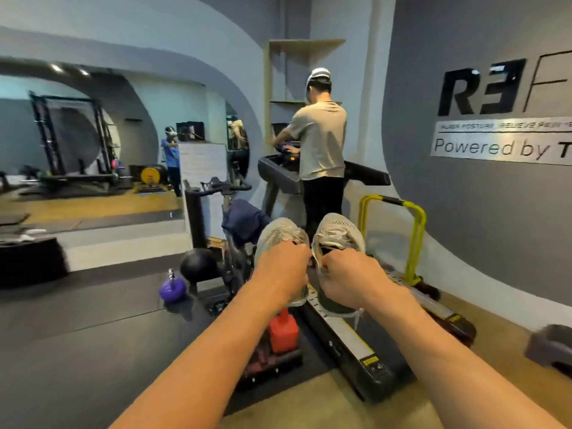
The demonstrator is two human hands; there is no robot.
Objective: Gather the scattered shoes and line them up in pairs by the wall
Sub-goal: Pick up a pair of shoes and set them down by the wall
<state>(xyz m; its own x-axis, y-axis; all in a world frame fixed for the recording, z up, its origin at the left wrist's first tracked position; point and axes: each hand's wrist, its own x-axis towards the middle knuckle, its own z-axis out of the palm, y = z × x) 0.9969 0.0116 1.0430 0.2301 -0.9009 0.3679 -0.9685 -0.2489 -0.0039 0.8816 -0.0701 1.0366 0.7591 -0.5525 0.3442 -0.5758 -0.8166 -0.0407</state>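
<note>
hands outstretched — left grips left sneaker, right grips right sneaker

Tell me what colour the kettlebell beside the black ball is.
The kettlebell is purple; the head view shows it.

Both bare forearms stretch forward, side by side. The left hand grips the left shoe, the right hand the right shoe, fingers curled, knuckles up.
</note>
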